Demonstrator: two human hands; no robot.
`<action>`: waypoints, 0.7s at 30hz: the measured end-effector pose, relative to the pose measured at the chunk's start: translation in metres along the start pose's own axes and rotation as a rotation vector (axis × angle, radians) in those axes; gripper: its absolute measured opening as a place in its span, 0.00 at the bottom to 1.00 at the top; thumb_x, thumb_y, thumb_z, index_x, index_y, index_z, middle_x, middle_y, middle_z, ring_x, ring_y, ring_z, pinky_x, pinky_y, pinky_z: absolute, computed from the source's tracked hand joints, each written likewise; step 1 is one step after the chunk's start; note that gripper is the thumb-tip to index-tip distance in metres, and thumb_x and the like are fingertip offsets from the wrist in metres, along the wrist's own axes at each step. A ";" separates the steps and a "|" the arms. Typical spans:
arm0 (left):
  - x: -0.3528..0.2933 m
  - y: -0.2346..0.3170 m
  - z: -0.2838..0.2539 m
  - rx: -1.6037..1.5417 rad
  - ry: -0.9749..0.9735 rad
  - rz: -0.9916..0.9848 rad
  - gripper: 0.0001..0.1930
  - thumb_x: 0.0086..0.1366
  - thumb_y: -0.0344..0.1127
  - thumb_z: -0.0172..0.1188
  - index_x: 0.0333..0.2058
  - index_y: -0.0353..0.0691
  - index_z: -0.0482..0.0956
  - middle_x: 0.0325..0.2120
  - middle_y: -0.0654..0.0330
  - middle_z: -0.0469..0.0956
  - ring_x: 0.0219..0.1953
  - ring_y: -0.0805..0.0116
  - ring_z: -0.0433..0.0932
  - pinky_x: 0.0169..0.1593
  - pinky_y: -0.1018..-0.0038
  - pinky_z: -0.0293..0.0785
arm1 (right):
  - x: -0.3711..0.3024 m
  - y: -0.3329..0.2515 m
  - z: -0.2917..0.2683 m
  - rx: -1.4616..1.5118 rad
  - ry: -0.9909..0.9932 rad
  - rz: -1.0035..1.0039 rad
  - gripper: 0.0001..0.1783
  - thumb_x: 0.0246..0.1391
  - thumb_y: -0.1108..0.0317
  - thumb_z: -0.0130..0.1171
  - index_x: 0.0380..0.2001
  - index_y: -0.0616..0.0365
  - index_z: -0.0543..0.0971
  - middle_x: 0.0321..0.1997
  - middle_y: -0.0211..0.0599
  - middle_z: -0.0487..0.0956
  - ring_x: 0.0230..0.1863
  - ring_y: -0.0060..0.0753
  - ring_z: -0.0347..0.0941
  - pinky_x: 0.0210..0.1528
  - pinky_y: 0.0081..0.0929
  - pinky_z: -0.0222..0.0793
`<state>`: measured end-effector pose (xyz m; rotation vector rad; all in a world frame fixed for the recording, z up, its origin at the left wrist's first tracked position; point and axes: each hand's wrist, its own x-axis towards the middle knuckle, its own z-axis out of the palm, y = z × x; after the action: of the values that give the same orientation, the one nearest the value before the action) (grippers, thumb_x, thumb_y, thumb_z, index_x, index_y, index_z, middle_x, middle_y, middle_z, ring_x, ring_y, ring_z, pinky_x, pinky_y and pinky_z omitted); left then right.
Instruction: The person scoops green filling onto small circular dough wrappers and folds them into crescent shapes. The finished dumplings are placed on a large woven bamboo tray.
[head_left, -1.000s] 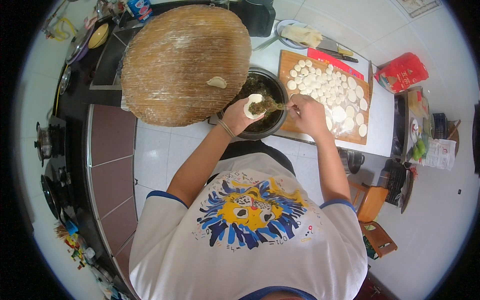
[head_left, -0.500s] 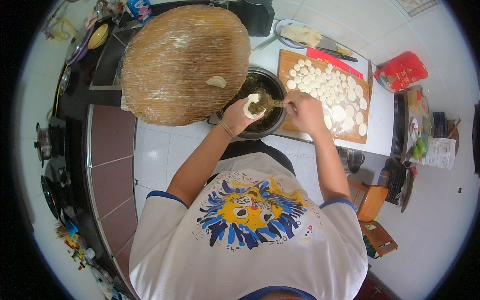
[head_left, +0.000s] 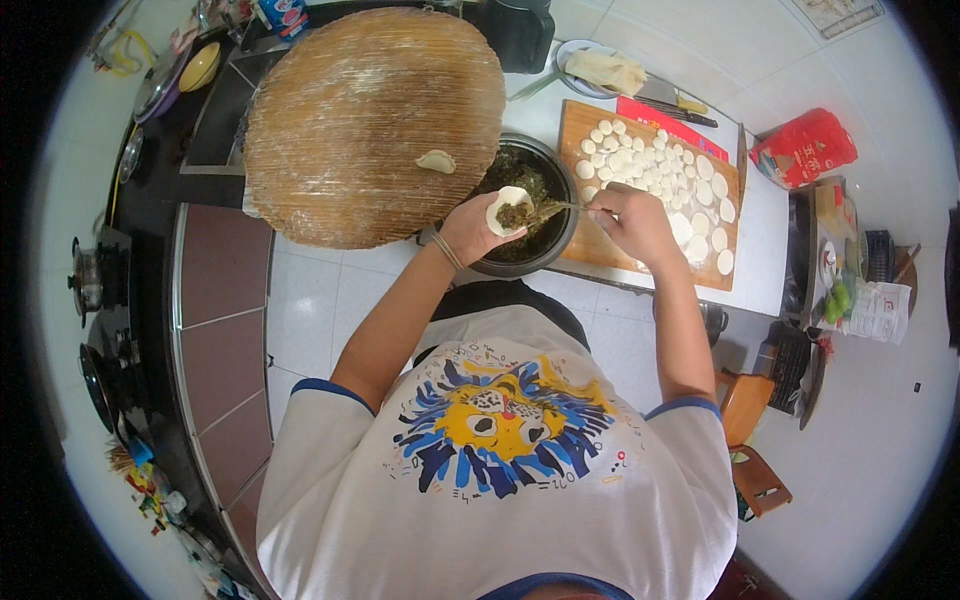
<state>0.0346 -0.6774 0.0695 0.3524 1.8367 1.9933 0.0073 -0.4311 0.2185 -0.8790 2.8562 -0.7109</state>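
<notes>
My left hand (head_left: 467,232) cups a round dumpling wrapper (head_left: 494,222) over the near left side of a dark pot. Dark green filling (head_left: 514,214) sits in the middle of the wrapper. My right hand (head_left: 637,226) grips the handle end of a thin metal spoon (head_left: 572,206), whose filling-smeared tip reaches the wrapper. Below them the pot (head_left: 568,232) holds more of the chopped green filling. One folded dumpling (head_left: 436,161) lies on a big round slatted tray (head_left: 365,110) to the left.
Right of the pot, a wooden board (head_left: 583,118) carries many dough pieces and flattened wrappers. Beyond it are knives (head_left: 690,114), a plate with a pale cloth-like bundle (head_left: 606,72) and a red bag (head_left: 805,148). The tray overhangs the dark counter at left.
My right hand has shifted right and slightly down, drawing the spoon back. More of the wrapper's rim now shows around the filling. My left hand has barely moved.
</notes>
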 end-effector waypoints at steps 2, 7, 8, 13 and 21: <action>0.001 -0.005 -0.001 -0.156 -0.017 -0.004 0.20 0.69 0.38 0.35 0.54 0.32 0.60 0.53 0.49 0.64 0.56 0.54 0.64 0.60 0.54 0.60 | 0.001 -0.003 0.001 -0.069 -0.001 -0.027 0.02 0.44 0.71 0.58 0.25 0.54 0.76 0.25 0.34 0.75 0.27 0.40 0.72 0.29 0.31 0.68; 0.001 0.013 0.006 -0.712 -0.010 -0.131 0.19 0.68 0.37 0.36 0.53 0.32 0.61 0.53 0.49 0.65 0.56 0.55 0.64 0.59 0.54 0.60 | 0.005 -0.001 0.011 -0.150 -0.044 -0.040 0.03 0.45 0.67 0.55 0.23 0.52 0.77 0.25 0.35 0.76 0.26 0.42 0.74 0.28 0.36 0.69; 0.004 0.004 0.006 -0.461 -0.005 -0.067 0.19 0.68 0.37 0.37 0.53 0.32 0.61 0.53 0.50 0.65 0.56 0.56 0.64 0.59 0.55 0.61 | 0.006 -0.003 0.011 -0.159 -0.028 -0.053 0.03 0.45 0.67 0.55 0.22 0.52 0.77 0.24 0.35 0.76 0.26 0.42 0.74 0.27 0.36 0.69; 0.000 0.023 0.009 0.584 -0.022 0.085 0.20 0.62 0.39 0.52 0.50 0.35 0.66 0.49 0.55 0.70 0.50 0.64 0.70 0.54 0.68 0.67 | 0.013 -0.009 0.014 -0.190 -0.004 -0.067 0.04 0.44 0.67 0.55 0.20 0.53 0.76 0.22 0.36 0.75 0.26 0.42 0.74 0.26 0.37 0.68; -0.004 0.035 0.015 0.454 0.097 0.099 0.22 0.51 0.43 0.65 0.43 0.39 0.73 0.37 0.56 0.76 0.40 0.60 0.75 0.45 0.72 0.70 | 0.024 -0.005 0.019 -0.154 -0.041 0.072 0.04 0.43 0.67 0.56 0.19 0.53 0.77 0.24 0.37 0.76 0.27 0.44 0.74 0.28 0.38 0.68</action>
<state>0.0407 -0.6676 0.1060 0.4908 2.3729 1.6601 -0.0067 -0.4561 0.2053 -0.7937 2.9197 -0.4658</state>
